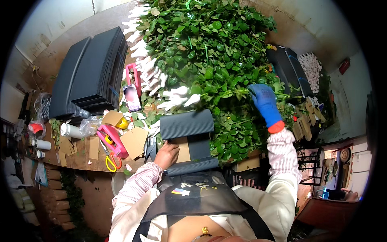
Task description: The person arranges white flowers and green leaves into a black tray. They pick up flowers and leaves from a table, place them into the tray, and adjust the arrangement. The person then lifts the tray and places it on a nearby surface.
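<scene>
In front of me lies a dark grey corrugated sheet, its far and near ends folded over. A brown cardboard piece rests on its middle. My bare left hand is closed at the cardboard's left edge, fingers curled over it. My right hand, in a blue glove with an orange cuff, reaches to the right side of a big heap of leafy green stems. Its fingers are bent around some stems, partly hidden by leaves. White net-sleeved flower heads stick out at the heap's left.
Stacks of dark sheets stand at the far left; another dark stack is at the right. Near the left lie a phone, pink tape dispensers, scissors, a white cup and loose cardboard pieces.
</scene>
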